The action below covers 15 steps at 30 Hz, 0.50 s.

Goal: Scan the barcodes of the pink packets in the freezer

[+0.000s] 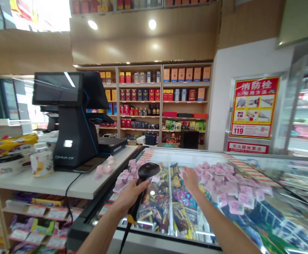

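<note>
Above the freezer [77,225], our left hand [130,195] wraps round the grip of a black scanner [146,170], fingers closed on it, its cable [125,237] running down towards us. Our right hand [191,180] reaches over the glass [160,155], just beside the larger heap of pink packs [230,188]; its fingers are partly curled, but the tips blur, so we cannot tell whether they have hold of a pack. A smaller heap [124,175] lies on the glass, left of the scanner. Under the glass we see bagged goods [180,217]. To our left, a counter [83,186] bears a terminal [68,130], a phone [89,164] and a cup [41,162].
</note>
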{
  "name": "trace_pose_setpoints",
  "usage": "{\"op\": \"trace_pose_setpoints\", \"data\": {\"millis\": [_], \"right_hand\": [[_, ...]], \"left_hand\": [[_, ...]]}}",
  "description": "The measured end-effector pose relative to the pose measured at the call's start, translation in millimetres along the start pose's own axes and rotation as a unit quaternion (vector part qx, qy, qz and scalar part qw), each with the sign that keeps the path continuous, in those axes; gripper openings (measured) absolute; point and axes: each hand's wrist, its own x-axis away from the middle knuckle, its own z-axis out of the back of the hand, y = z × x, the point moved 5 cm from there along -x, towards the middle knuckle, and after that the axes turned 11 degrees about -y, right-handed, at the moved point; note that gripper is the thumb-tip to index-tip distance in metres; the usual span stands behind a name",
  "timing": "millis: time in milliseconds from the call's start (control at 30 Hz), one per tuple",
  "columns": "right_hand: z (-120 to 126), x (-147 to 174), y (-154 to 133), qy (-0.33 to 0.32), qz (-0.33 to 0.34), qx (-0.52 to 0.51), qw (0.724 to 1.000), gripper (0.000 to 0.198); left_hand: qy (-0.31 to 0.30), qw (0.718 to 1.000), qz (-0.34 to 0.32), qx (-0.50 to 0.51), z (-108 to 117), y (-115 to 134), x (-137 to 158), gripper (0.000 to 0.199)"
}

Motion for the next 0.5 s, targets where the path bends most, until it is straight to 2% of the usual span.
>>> {"op": "trace_pose_setpoints", "data": {"millis": [67,167,300,500], "right_hand": [[-2,4,-2,-0.020,0.032,0.145,0.989,0.029],[-3,8,-3,-0.026,0.054,0.263,0.963,0.027],[3,6,6,-0.018,0.046,0.314,0.948,0.025],[17,-2,33,-0.021,-0.005,0.326,0.945,0.026]], "left_hand": [[0.013,1.000,0.000,0.011,9,-4,1,0.032],[0.032,0.999,0.013,0.035,18,-8,5,0.031],[0.058,0.997,0.023,0.043,30,-11,12,0.031],[0.071,0.996,0.027,0.042,47,-16,22,0.032]]}}
